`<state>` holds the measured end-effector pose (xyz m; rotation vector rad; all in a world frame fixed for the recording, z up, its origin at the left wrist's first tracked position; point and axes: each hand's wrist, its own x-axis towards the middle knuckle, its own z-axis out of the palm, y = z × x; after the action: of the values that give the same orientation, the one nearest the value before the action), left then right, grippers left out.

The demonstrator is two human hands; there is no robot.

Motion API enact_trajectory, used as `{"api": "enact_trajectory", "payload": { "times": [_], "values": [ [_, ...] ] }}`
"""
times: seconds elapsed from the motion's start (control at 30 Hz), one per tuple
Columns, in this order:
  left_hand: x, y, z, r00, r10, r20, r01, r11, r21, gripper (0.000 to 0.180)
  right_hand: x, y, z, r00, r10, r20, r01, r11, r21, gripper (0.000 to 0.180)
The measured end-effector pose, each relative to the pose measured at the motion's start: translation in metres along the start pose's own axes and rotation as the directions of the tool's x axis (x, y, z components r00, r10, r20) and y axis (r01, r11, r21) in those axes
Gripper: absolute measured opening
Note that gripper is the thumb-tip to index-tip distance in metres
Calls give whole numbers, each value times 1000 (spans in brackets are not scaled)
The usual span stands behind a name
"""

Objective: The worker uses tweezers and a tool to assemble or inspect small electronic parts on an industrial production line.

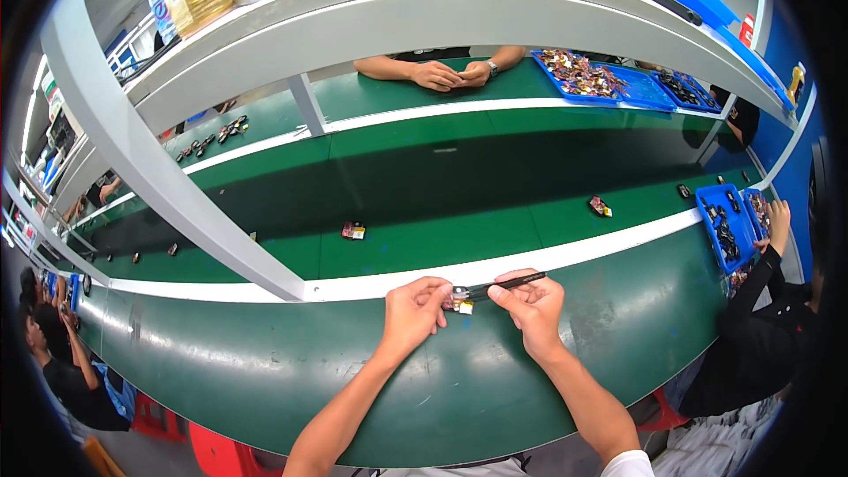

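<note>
Over the near green worktop [265, 362], my left hand [413, 311] pinches a small electronic assembly [460, 306] with reddish wires and a white-yellow patch. My right hand [533, 307] is closed round black tweezers [523, 280], held almost level. Their tips point left and reach the assembly beside my left fingertips. Whether the tips grip a part of it is too small to tell.
Beyond a white rail lies a green conveyor belt [424, 203] carrying similar assemblies [353, 230]. Blue trays [723, 228] of parts stand at the right, beside a co-worker's hand [778, 223]. A white post [168, 168] rises at left. Another person's hands [455, 76] rest opposite.
</note>
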<state>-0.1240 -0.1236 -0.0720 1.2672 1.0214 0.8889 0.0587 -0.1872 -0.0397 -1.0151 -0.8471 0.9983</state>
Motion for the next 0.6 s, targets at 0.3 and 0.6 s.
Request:
{"api": "enact_trajectory", "payload": {
  "times": [0.3, 0.6],
  "values": [
    [-8, -12, 5, 981, 179, -75, -179, 984, -2, 16, -2, 21, -2, 997, -54, 58, 70, 948, -312, 14],
    [-9, -16, 8, 928, 353, -117, -333, 929, 162, 13, -3, 27, -3, 995, -84, 46, 95, 900, -425, 16]
  ]
}}
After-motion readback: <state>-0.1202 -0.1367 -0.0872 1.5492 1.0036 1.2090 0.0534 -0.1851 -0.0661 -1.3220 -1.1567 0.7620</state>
